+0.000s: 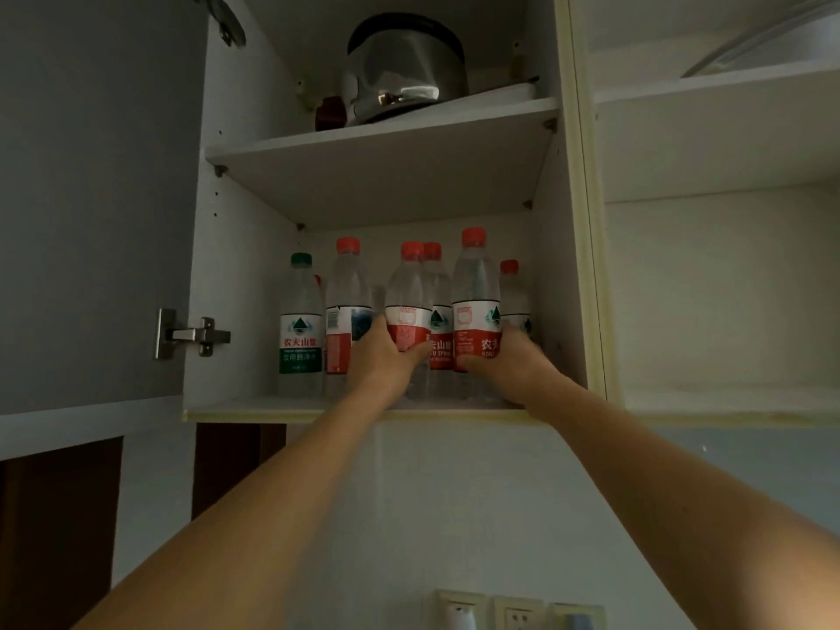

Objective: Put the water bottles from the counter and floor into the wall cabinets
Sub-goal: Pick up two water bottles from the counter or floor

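**Both hands on bottles at the lower cabinet shelf**

Nearest you, low on the wall under the cabinet, sits a row of cream wall sockets (pixel 518 613). Your two bare forearms rise from there toward the open white wall cabinet (pixel 570 220), whose grey door (pixel 91 197) stands swung out to its left on a metal hinge (pixel 193 334).

At the front edge of the cabinet's lower shelf (pixel 254 409), your left hand (pixel 379 356) wraps around a clear plastic water bottle with a red cap and red label (pixel 409 311), thumb across the label, fingers curled behind. Your right hand (pixel 513 361) grips a second, taller-looking red-capped clear bottle (pixel 475 306) low on its red label, thumb in front. Both bottles stand upright on the shelf, just beside each other.

To the left of the bottle in your left hand stands another red-capped bottle with a red and blue label (pixel 345 311), and left of that a clear bottle with a green cap and green-and-white label (pixel 300 325), nearest the hinge side. Deeper in the cabinet, a red-capped bottle (pixel 438 320) shows between your two held bottles, and a shorter-looking red-capped bottle (pixel 513 293) stands behind your right hand, by the cabinet's right wall.

On the cabinet's upper shelf (pixel 386 138) rests a shiny steel pot with a dark rim (pixel 404 70), with a small dark red object (pixel 331 112) to its left; you cannot tell what that is. To the right of the cabinet is a second white compartment (pixel 727 288).
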The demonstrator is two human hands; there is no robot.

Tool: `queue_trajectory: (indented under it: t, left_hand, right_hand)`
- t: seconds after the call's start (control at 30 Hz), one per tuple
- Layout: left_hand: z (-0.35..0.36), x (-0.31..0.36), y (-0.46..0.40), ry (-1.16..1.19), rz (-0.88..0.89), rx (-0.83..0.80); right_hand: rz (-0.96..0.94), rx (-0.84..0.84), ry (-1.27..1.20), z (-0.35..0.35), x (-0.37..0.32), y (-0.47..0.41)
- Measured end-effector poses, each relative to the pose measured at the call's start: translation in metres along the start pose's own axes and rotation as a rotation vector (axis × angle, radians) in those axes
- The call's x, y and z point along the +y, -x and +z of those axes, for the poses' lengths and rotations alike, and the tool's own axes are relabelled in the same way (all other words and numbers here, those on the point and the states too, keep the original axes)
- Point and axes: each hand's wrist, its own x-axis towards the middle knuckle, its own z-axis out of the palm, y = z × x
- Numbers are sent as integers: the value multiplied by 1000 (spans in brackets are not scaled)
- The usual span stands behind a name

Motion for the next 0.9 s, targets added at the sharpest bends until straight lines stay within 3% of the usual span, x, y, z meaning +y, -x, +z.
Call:
queue_trajectory:
  t: [0.27, 0.4, 0.63, 0.77, 0.9]
  left_hand:
    - [-5, 10, 5, -118, -41, -4]
    - [-21, 7, 24, -229, -16, -135]
    - [-83, 16, 87, -74, 132, -125]
    - [-107, 20, 141, 97, 154, -127]
    - [-107, 10, 208, 240, 104, -229]
  right_hand:
    - [-52, 68, 91, 5, 2, 10]
    - [-162, 200, 216, 5, -2, 27]
    - [-333, 328, 306, 7, -17, 126]
    - [-248, 305, 312, 0, -27, 199]
    - [-75, 290, 289, -1, -18, 275]
